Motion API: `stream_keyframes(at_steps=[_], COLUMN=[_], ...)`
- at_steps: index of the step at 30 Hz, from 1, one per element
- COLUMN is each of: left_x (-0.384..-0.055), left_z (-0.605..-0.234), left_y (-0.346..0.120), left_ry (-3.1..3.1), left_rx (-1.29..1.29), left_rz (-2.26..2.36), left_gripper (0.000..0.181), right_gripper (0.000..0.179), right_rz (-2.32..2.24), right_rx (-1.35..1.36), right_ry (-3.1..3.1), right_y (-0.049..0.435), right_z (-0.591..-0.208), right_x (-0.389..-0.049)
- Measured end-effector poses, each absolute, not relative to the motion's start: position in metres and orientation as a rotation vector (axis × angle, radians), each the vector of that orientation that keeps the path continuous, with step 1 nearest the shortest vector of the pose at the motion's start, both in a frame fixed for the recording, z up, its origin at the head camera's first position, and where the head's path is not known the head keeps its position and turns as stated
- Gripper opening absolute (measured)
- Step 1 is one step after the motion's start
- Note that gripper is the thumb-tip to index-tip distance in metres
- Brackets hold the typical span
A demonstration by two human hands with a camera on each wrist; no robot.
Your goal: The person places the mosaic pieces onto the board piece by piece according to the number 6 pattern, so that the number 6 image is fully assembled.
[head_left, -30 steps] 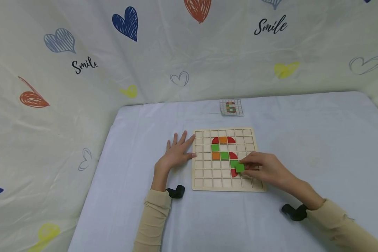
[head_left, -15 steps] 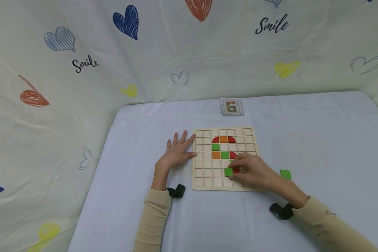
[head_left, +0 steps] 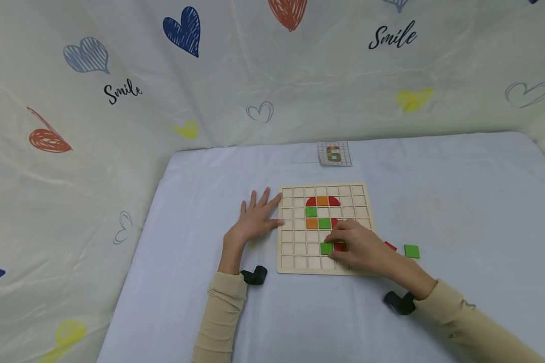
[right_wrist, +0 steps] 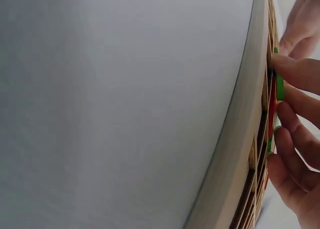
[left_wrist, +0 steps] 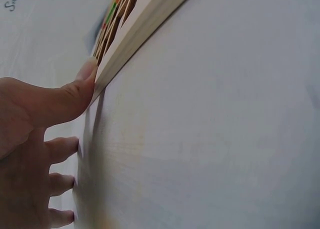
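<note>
My right hand (head_left: 362, 245) pinches a green square tile (head_left: 326, 248) over the lower rows of a wooden grid board (head_left: 295, 263). In the right wrist view, the green tile (right_wrist: 280, 86) is tilted and sticks up between thumb and finger. Just right of it lies a red tile (head_left: 340, 246), partly under the fingers. My left hand (head_left: 253, 222) lies spread at the board's left side, thumb and index finger touching the edge. Red, orange and green tiles fill some upper cells, such as the orange tile (head_left: 311, 223). My right hand hides several cells.
A small pattern card (head_left: 335, 154) lies on the white cloth (head_left: 209, 191) behind the board. To the board's right lie a loose green square (head_left: 412, 251) and a red piece (head_left: 390, 246), partly hidden by the right arm. A printed curtain hangs behind.
My right hand has moved left across the board with the green tile, into a cell left of the lower red tile. Loose tiles at the right have come into sight. The left hand stays put.
</note>
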State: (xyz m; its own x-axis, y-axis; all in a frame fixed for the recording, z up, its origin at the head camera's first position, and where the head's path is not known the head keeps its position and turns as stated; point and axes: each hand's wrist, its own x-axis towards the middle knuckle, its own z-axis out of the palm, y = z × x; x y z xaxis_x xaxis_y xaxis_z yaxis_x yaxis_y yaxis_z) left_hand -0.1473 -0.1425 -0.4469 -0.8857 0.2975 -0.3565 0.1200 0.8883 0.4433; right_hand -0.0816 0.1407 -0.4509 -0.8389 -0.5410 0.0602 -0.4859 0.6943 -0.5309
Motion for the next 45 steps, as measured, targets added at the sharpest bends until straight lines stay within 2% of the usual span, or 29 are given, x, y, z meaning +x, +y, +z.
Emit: stream_keyframes(at_steps=[9,28,45], left_x=[-0.147,-0.146,-0.146], left_z=[-0.446,-0.448,-0.450], left_y=[-0.142,-0.142,-0.143], left_ry=[2.622,2.642,2.639], left_rx=[0.297,0.317,0.311], left_rz=[0.572,0.571,0.584], left_gripper=[0.077,0.076,0.076], right_gripper=[0.023,0.033,0.022], right_rz=[-0.850,-0.852,-0.717], right_rx=[-0.896,-0.780,-0.534], right_ry=[2.877,3.047,3.021], right_y=[0.152,0.239,0.236], right_z=[-0.445,-0.451,-0.448], right_x=[-0.076,-0.055,-0.058])
